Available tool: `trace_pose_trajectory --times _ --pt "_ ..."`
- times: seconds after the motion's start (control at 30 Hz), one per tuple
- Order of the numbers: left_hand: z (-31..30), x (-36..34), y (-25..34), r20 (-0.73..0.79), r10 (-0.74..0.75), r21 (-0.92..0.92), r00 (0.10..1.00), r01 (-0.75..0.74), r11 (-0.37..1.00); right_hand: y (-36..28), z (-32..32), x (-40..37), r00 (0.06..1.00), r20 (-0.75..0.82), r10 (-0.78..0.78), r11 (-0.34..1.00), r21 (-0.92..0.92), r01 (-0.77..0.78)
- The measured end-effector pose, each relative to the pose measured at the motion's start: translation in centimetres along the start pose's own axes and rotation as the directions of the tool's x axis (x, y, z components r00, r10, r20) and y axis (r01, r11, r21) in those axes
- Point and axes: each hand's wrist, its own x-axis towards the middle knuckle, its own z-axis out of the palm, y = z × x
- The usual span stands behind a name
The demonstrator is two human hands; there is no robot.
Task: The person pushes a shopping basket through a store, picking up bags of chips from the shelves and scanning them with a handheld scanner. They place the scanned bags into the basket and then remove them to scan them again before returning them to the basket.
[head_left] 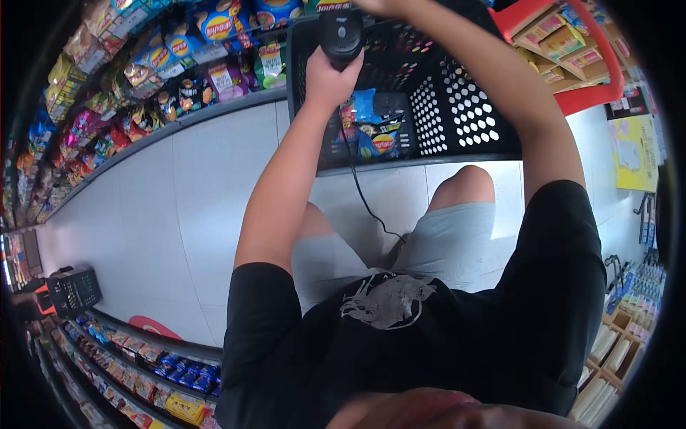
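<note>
My left hand [332,80] is wrapped round a black handheld barcode scanner [340,36], held up at the near left side of a black shopping basket [471,156]. A thin black cord [359,187] hangs below the scanner, past the basket's edge, towards my legs. Inside the basket lie a few snack bags, among them a blue bag of chips [381,144] and a lighter blue bag [364,105]. My right arm stretches over the basket to the top edge of the view, where my right hand [384,7] is near the shelf's chip bags; its fingers are cut off.
Shelves of chip bags [223,27] line the front and left. A red basket or stand [607,91] with boxed snacks is at the right. Another black basket [75,292] stands far left on the grey floor [153,214]. Low shelves of packets [187,372] run behind.
</note>
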Motion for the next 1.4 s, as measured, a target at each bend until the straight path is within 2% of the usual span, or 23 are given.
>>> trace_pose_trajectory --times 0.03,0.07,0.1,0.13,0.17,0.23,0.3,0.37,0.43,0.53,0.63,0.67,0.77,0.87,0.97,1.03,1.07,1.1,1.17,1.23,1.27,1.37,1.4 --pt "-0.1 0.0 -0.1 0.003 0.007 0.043 1.0 -0.007 0.999 1.1 2.7 -4.7 0.976 0.176 0.129 0.992 -0.023 -0.127" --pt "-0.2 0.2 -0.1 0.008 0.015 0.085 1.0 -0.016 0.996 1.8 5.2 -8.9 0.912 0.188 0.364 0.906 0.158 -0.394" --pt "-0.2 0.2 -0.1 0.02 -0.012 0.101 1.0 0.01 0.995 1.4 6.0 -11.5 0.712 0.446 0.543 0.757 0.108 -0.645" --pt "-0.3 0.1 -0.1 0.033 -0.043 0.116 0.999 0.039 0.992 2.1 7.6 -14.9 0.766 0.4 0.503 0.848 -0.055 -0.528" --pt "-0.3 0.0 -0.2 0.045 -0.077 0.132 0.996 0.07 0.989 1.9 8.4 -16.9 0.672 0.433 0.601 0.75 -0.014 -0.661" --pt "-0.2 0.0 -0.4 0.014 -0.096 0.182 0.995 0.092 0.979 3.2 11.4 -22.2 0.534 0.595 0.6 0.635 0.05 -0.771" --pt "-0.1 0.0 0.3 -0.009 -0.037 0.225 0.999 0.038 0.974 2.3 13.1 -27.2 0.343 0.873 0.347 0.75 -0.038 -0.661" --pt "-0.1 0.2 1.2 0.01 -0.023 0.194 1.0 0.02 0.981 -0.8 11.8 -29.9 0.25 0.964 0.093 0.922 0.011 -0.388" --pt "-0.1 0.1 1.2 0.031 0.02 0.17 0.999 -0.025 0.985 -4.0 11.9 -32.1 -0.028 0.957 0.287 0.903 -0.281 -0.324" --pt "0.0 0.1 0.7 0.043 0.032 0.183 0.999 -0.039 0.982 -6.8 10.3 -30.0 -0.151 0.946 0.287 0.89 -0.322 -0.324" --pt "0.0 -0.3 0.8 0.067 0.071 0.288 0.995 -0.087 0.954 -6.5 10.5 -29.2 -0.173 0.96 0.22 0.922 -0.262 -0.285" --pt "0.1 -0.4 0.5 0.086 0.034 0.274 0.996 -0.057 0.96 -6.2 10.4 -28.5 -0.115 0.967 0.227 0.937 -0.248 -0.245" --pt "0.5 -0.7 -1.1 0.119 -0.043 0.232 0.992 0.014 0.973 -4.3 9.4 -23.0 -0.122 0.986 0.115 0.978 -0.134 -0.162" --pt "0.5 -0.5 -1.6 0.108 -0.011 0.21 0.994 -0.012 0.978 -2.5 5.0 -16.2 -0.017 0.996 0.083 0.976 -0.085 -0.202" --pt "0.2 -0.6 0.0 0.061 -0.077 0.1 0.995 0.07 0.992 0.0 0.4 -12.3 0.078 0.987 0.138 0.955 -0.112 -0.276" --pt "0.1 -0.3 -1.2 0.051 -0.042 0.097 0.998 0.037 0.995 0.4 -3.3 -10.0 0.083 0.964 0.253 0.92 -0.213 -0.328" --pt "0.2 -0.2 -2.5 0.065 -0.056 -0.004 0.996 0.056 0.998 2.0 -4.2 -11.0 0.189 0.938 0.291 0.906 -0.206 -0.37" --pt "0.3 0.0 -2.7 0.08 -0.069 -0.105 0.994 0.077 0.992 1.0 -6.8 -8.7 0.142 0.941 0.308 0.896 -0.237 -0.376" --pt "0.5 0.0 -2.5 0.094 -0.074 -0.227 0.993 0.094 0.969 1.4 -10.4 -8.0 0.35 0.922 0.168 0.964 -0.079 -0.255" --pt "0.6 0.0 -2.2 0.114 -0.096 -0.366 0.989 0.132 0.921 0.6 -13.4 -8.0 0.499 0.837 0.226 0.953 -0.083 -0.292" --pt "0.3 0.0 -2.5 0.195 -0.135 -0.358 0.971 0.199 0.912 0.1 -14.6 -7.8 0.568 0.783 0.254 0.947 -0.083 -0.309" --pt "0.6 -0.1 -1.2 0.216 -0.11 -0.395 0.97 0.19 0.899 -0.8 -17.3 -7.1 0.564 0.704 0.431 0.809 -0.025 -0.587" --pt "0.8 0.2 -1.2 0.236 -0.095 -0.383 0.967 0.182 0.905 -1.0 -17.0 -7.8 0.607 0.628 0.487 0.727 0.093 -0.68"
